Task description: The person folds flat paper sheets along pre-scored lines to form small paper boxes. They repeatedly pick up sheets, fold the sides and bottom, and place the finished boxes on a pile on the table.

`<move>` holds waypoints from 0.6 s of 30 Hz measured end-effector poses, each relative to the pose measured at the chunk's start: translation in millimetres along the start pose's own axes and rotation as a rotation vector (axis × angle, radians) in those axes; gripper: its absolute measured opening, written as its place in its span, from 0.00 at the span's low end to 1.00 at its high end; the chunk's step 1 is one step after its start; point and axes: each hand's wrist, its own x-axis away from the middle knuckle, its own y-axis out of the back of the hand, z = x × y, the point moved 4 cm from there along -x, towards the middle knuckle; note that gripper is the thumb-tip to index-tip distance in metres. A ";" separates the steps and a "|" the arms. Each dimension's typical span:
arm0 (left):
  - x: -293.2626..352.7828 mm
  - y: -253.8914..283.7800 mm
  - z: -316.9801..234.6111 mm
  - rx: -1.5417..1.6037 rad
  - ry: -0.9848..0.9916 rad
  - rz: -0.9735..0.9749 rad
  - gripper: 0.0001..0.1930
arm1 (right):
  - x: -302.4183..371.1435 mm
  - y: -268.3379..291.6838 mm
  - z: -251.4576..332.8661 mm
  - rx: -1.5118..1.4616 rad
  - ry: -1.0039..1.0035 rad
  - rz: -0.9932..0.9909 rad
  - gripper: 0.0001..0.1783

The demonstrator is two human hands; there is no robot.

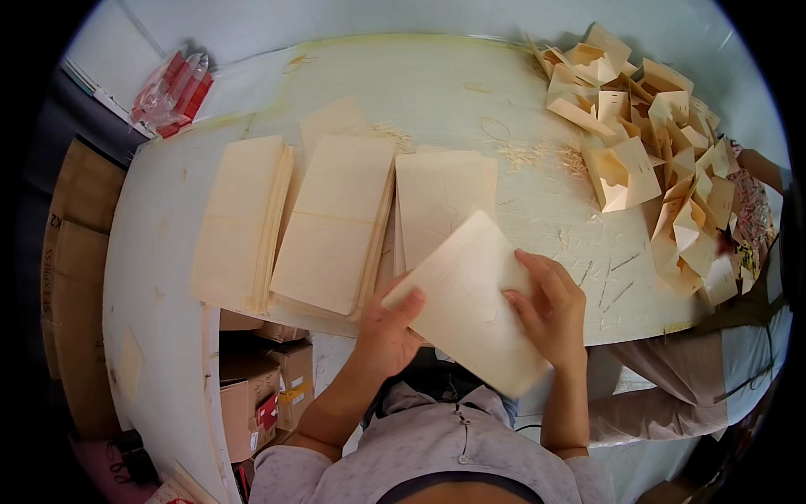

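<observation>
A flat cream card (474,298) is held tilted above the table's front edge, between my two hands. My left hand (388,332) grips its left corner, thumb on top. On the opposite side my right hand (550,298) pinches the card's edge between thumb and fingers. Whether it is a single card or several layers I cannot tell. Behind it on the table stand three stacks of similar cream card: a left stack (239,218), a middle stack (336,223) with a band across it, and a right stack (449,185) partly hidden by the held card.
Folded cream card pieces (646,126) lie heaped at the far right, beside a seated person (672,378). Small tan bits (522,157) are scattered behind the stacks. Red packs in clear plastic (175,92) sit at the back left. Cardboard boxes (294,374) are under the table.
</observation>
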 end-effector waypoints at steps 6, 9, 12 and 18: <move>2.1 -2.6 23.3 0.063 -0.068 -0.023 0.15 | 4.5 -22.6 35.1 0.032 0.381 -0.152 0.24; 3.4 -5.3 22.5 0.028 -0.104 0.009 0.10 | 4.8 -33.5 28.9 -0.119 0.312 -0.168 0.25; 3.4 -6.0 22.9 0.037 -0.122 0.004 0.08 | 4.6 -35.5 28.7 -0.164 0.295 -0.183 0.26; 5.7 -4.0 24.5 -0.006 -0.142 0.063 0.09 | 7.8 -36.3 26.5 -0.236 0.260 -0.174 0.25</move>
